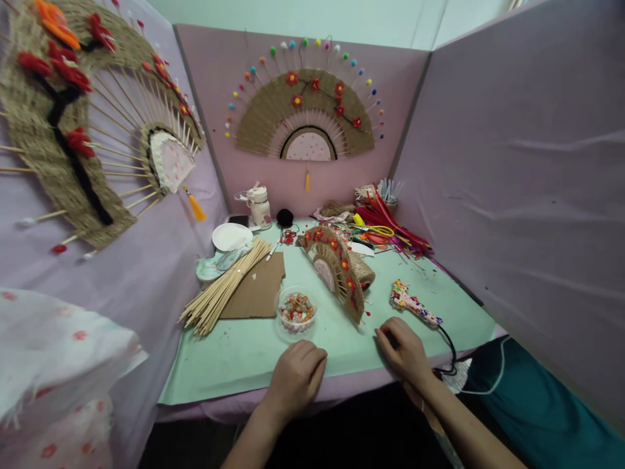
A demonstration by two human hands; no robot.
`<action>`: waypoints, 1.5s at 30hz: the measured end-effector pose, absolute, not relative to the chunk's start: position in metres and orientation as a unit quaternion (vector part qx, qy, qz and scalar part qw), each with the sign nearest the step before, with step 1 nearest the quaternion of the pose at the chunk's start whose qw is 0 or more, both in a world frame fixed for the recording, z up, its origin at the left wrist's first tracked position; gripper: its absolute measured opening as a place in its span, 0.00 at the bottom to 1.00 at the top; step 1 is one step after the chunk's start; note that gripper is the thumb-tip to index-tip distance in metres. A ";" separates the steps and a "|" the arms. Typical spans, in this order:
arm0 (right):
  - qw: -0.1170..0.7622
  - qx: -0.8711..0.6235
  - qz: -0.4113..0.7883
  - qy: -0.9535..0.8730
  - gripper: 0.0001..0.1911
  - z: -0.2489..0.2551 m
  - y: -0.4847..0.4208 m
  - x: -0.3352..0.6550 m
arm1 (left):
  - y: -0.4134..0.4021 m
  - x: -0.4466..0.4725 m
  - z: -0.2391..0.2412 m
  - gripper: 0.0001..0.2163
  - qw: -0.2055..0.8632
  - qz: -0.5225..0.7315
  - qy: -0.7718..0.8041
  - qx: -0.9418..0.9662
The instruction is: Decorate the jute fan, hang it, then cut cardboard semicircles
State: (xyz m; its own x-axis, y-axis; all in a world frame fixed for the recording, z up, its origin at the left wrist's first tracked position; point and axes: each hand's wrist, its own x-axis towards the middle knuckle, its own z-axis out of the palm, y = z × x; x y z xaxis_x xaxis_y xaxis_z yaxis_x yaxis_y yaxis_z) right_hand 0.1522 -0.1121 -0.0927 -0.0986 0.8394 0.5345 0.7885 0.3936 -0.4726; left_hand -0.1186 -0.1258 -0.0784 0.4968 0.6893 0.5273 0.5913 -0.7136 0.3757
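My left hand (pixel 297 376) rests at the front edge of the table, loosely curled into a fist with nothing showing in it. Just beyond it stands a clear round bowl (pixel 297 311) of orange, red and clear beads. On the right, my right hand (pixel 401 348) also lies curled at the table edge, and no object shows in its fingers. Past that hand is a glue gun (pixel 415 306) with a multicoloured pattern and a black cord. A small woven fan (pixel 334 270) with red flowers leans in the middle, propped against a roll of brown material (pixel 361 268).
Thin wooden sticks (pixel 227 286) lie across brown cardboard (pixel 256 290) at left. Behind are a white plate (pixel 232 237), a white bottle (pixel 260 207) and black yarn (pixel 284 217). Red pipe cleaners (pixel 390 218) pile up back right. Large fans (pixel 312 98) hang on the partitions.
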 end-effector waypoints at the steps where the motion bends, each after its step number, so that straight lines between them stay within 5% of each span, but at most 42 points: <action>1: 0.386 -0.550 0.034 -0.740 0.12 -0.093 -0.112 0.152 | -0.126 -0.118 -0.078 0.10 0.074 0.336 0.372 0.862; 13: 0.381 -0.552 0.033 -0.741 0.11 -0.090 -0.113 0.151 | -0.150 -0.099 -0.089 0.08 0.072 0.437 0.462 0.768; 28: 0.402 -0.521 -0.010 -0.753 0.10 -0.100 -0.110 0.153 | -0.153 -0.105 -0.099 0.12 -0.031 0.547 0.375 0.748; 39: 0.425 -0.481 -0.041 -0.765 0.09 -0.096 -0.110 0.152 | -0.142 -0.165 -0.108 0.08 -0.222 0.539 0.474 0.660; 45: 0.426 -0.474 -0.044 -0.770 0.09 -0.096 -0.109 0.154 | -0.143 -0.179 -0.110 0.05 -0.239 0.504 0.534 0.635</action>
State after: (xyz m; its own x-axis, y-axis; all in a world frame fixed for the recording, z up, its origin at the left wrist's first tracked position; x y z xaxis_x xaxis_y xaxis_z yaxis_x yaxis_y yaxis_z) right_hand 0.1542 -0.1094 -0.0962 -0.1886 0.6915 0.6973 0.7665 0.5475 -0.3357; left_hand -0.1792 -0.1430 -0.1099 -0.0790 0.4374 0.8958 0.9200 -0.3140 0.2345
